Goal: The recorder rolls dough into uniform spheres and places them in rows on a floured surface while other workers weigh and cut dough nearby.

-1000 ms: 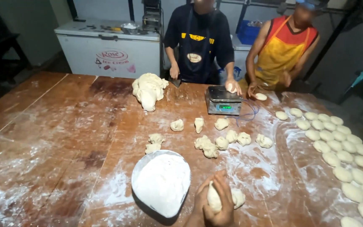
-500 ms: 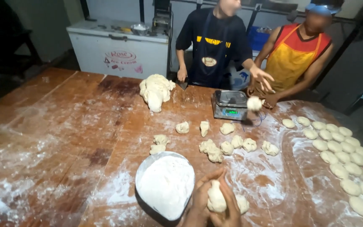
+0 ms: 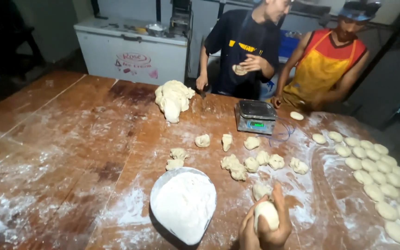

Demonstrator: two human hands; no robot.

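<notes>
Both my hands sit at the bottom edge of the head view, cupped around a smooth white dough ball. My left hand holds it from below and the left. My right hand wraps its right side, fingers pointing up. Just beyond the ball lies another dough piece on the floured wooden table. A metal bowl of flour stands directly left of my hands.
Several rough dough pieces lie mid-table, with a big dough mass and a digital scale farther back. Rows of shaped dough balls fill the right side. Two people stand across the table; a white chest freezer is behind.
The dough ball has turned and risen slightly between my palms. Across the table, the person in the dark apron has drawn a dough piece from above the scale up to the chest.
</notes>
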